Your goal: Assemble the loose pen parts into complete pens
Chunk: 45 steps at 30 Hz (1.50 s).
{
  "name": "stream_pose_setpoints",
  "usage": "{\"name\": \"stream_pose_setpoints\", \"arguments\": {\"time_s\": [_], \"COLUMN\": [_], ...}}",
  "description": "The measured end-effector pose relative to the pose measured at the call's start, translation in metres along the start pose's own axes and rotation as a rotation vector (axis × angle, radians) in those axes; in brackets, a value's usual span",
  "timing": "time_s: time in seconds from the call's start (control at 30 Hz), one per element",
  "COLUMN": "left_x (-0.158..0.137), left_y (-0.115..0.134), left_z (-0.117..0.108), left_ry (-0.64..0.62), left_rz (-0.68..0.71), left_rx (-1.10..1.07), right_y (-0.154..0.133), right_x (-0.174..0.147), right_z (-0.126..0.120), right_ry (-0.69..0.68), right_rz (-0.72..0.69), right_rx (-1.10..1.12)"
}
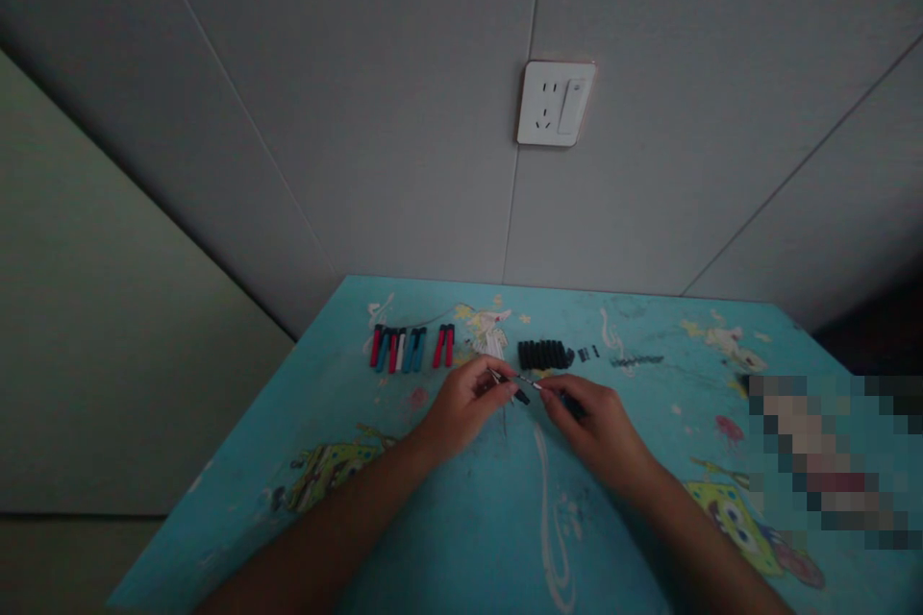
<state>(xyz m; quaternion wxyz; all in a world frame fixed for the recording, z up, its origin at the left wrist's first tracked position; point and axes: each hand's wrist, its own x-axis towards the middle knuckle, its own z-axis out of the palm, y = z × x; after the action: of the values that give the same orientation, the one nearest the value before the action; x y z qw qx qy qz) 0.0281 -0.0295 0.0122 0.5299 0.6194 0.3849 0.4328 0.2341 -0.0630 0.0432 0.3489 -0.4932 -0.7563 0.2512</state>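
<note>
My left hand (468,404) is closed in a pinch over the middle of the table, around a thin light-coloured piece too small to name. Facing it, my right hand (595,418) pinches a slim dark-and-silver piece (529,382) that bridges the gap between the fingertips. A dark object (573,405) shows partly under the right fingers. Just below the left fingertips is a small black piece (521,397). Behind the hands lie several white sticks (492,342) and a row of short black cylinders (544,354).
Red, blue and white tubes with black ends (400,349) lie at the back left, beside two red tubes (444,346). Tiny dark parts (587,353) and a line of small pieces (637,360) lie right. The cartoon-print table (461,538) meets a wall with a socket (556,104).
</note>
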Motion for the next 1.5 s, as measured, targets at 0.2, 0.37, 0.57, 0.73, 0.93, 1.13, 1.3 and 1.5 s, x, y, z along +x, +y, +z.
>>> {"name": "stream_pose_setpoints", "arguments": {"time_s": [0.2, 0.37, 0.57, 0.73, 0.93, 1.13, 1.3, 1.5], "left_x": [0.006, 0.011, 0.008, 0.003, -0.003, -0.001, 0.001, 0.0], "left_y": [0.001, 0.002, 0.005, 0.003, 0.003, 0.009, 0.007, 0.004], "left_z": [-0.006, -0.009, -0.006, -0.002, 0.003, -0.001, -0.005, -0.006], "left_ry": [0.129, 0.186, 0.164, 0.111, 0.014, 0.06, 0.051, 0.056], "left_rz": [0.022, 0.038, 0.043, 0.081, 0.08, 0.063, 0.055, 0.062], "left_rx": [-0.056, -0.114, -0.086, -0.011, 0.025, -0.033, 0.058, 0.168], "right_y": [0.002, 0.003, 0.001, -0.001, 0.001, 0.004, 0.005, 0.007], "right_x": [0.001, 0.001, 0.001, -0.001, -0.002, -0.002, -0.002, -0.004], "right_z": [-0.003, -0.003, -0.001, 0.003, 0.007, 0.002, 0.0, 0.001], "right_ry": [0.023, 0.008, -0.016, -0.051, -0.056, 0.0, 0.004, -0.025], "right_rz": [0.02, 0.015, -0.001, -0.003, 0.009, -0.004, -0.037, -0.066], "right_rx": [-0.03, -0.047, -0.063, -0.053, -0.058, -0.092, -0.132, -0.203]}}
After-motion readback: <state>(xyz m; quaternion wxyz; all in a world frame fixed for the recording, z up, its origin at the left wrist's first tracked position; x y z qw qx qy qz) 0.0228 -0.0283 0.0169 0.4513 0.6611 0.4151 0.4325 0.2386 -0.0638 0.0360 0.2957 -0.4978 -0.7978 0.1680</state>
